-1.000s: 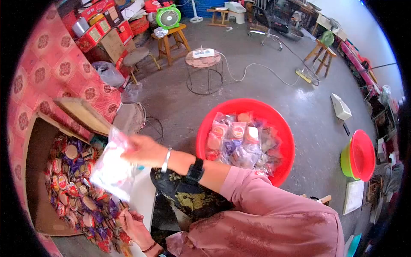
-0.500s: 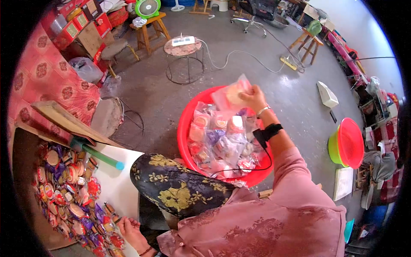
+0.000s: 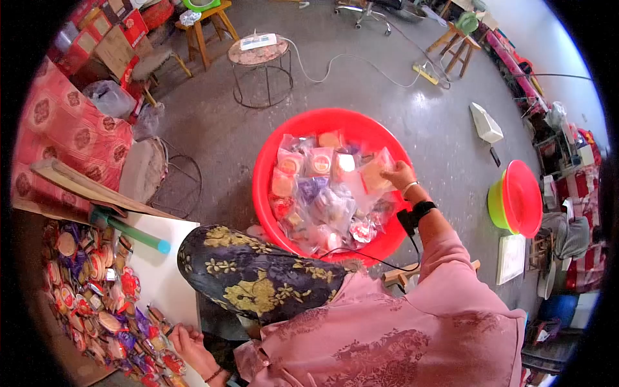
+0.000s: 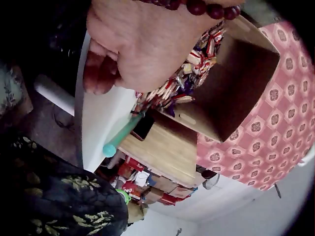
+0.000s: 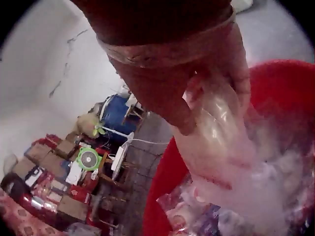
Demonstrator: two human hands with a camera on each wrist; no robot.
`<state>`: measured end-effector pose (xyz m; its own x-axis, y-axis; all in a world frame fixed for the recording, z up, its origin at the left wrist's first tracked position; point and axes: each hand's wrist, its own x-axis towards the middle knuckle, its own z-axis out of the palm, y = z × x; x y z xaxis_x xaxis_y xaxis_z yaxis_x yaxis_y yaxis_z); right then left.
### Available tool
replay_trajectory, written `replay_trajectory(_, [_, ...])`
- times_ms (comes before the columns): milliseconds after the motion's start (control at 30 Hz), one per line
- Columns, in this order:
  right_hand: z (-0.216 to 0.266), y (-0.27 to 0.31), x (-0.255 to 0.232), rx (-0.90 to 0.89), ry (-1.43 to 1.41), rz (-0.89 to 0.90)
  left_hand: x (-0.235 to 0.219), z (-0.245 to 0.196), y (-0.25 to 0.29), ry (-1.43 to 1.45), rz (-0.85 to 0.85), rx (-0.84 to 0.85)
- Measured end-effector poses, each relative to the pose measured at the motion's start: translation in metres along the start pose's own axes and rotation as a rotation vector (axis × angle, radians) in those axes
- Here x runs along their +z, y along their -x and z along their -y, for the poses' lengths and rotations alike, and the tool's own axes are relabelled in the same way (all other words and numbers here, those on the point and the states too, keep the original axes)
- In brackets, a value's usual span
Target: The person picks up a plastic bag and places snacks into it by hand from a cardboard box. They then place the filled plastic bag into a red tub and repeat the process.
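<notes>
My right hand (image 3: 401, 175) pinches the top of a clear plastic bag (image 3: 375, 175) with a tan round item inside. The bag hangs over the right side of a red basin (image 3: 264, 193), which holds several similar filled bags (image 3: 320, 161). In the right wrist view, thumb and fingers grip the bag's gathered film (image 5: 216, 123). My left hand (image 3: 190, 348) lies at the edge of the white tabletop (image 3: 171, 274), its fingers loosely curled and holding nothing. Right beside it spreads a heap of small wrapped snacks (image 3: 97, 303) in red, purple and tan.
A green tube with a blue end (image 3: 138, 233) lies on the white tabletop near a wooden board (image 3: 84, 184). A cardboard box (image 4: 236, 93) stands behind the snacks. On the floor are a round stool (image 3: 258, 55) with a power strip, and a green-and-red basin (image 3: 519, 200).
My right hand has carried the bag from above the snack heap across to the red basin and lowered it there. The left hand stays by the heap.
</notes>
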<state>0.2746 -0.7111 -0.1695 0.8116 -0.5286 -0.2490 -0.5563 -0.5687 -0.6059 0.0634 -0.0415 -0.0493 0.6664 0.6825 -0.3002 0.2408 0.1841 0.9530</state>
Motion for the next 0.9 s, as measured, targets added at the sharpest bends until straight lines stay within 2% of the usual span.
replay_trajectory(100, [-0.039,-0.001,0.035,0.065,-0.147,0.082,0.0,0.002,-0.001,-0.002,-0.037,-0.024])
replay_trajectory(133, [-0.029,0.016,0.035,0.084,-0.337,0.164,-0.004,0.006,-0.004,-0.005,-0.033,-0.024])
replay_trajectory(167, [-0.033,0.021,0.043,0.088,-0.337,0.168,-0.005,0.008,-0.006,-0.01,-0.03,-0.024])
replay_trajectory(233, [-0.039,0.03,0.055,0.085,-0.106,0.165,-0.007,0.008,-0.006,-0.013,-0.022,-0.022])
replay_trajectory(267, [-0.043,0.035,0.057,0.062,-0.13,0.22,-0.007,0.008,-0.006,-0.011,-0.012,-0.018])
replay_trajectory(500, [-0.039,0.05,0.068,-0.007,-0.044,0.218,-0.007,0.011,-0.01,-0.007,0.002,-0.013])
replay_trajectory(567, [-0.02,0.06,0.065,0.092,-0.16,0.276,-0.005,0.011,-0.009,-0.035,-0.026,-0.01])
replay_trajectory(600, [-0.034,0.057,0.075,0.094,-0.161,0.279,-0.005,0.01,-0.008,-0.038,-0.027,-0.01])
replay_trajectory(667, [-0.061,0.056,0.098,0.258,-0.423,0.406,-0.005,0.01,-0.007,-0.024,0.004,0.001])
replay_trajectory(700, [-0.069,0.059,0.104,0.259,-0.423,0.408,-0.004,0.01,-0.007,-0.026,0.002,0.0])
replay_trajectory(767, [-0.061,0.072,0.111,0.119,-0.384,0.392,-0.002,0.008,-0.006,-0.014,-0.013,-0.001])
replay_trajectory(800, [-0.056,0.077,0.11,0.033,-0.261,0.381,-0.002,0.008,-0.006,-0.015,-0.015,-0.001])
replay_trajectory(833, [-0.051,0.077,0.112,0.034,-0.261,0.382,-0.001,0.008,-0.006,-0.028,-0.016,0.0])
replay_trajectory(900, [-0.038,0.072,0.116,-0.195,-0.125,0.535,0.001,0.007,-0.005,-0.043,-0.016,0.001])
